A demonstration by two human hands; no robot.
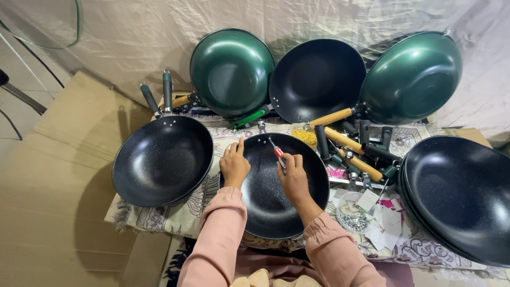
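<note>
Right hand (294, 178) closed around a red-handled screwdriver (278, 153) inside the black speckled pan (265, 207) centre-table, left hand (234, 165) pressing its far rim, fingers loosely curled (holding nothing else), pan looks rigid, fairly heavy, slick-coated, best gripped at the rim, loose wooden handles (350, 154) just right.

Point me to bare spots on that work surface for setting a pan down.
Little free cloth: a strip at the near-left corner, below the left black pan. The flat cardboard left of the table is open. Crowded: loose handles, screws dish and paper slips right of the centre pan, under left hand and right hand with screwdriver.
</note>
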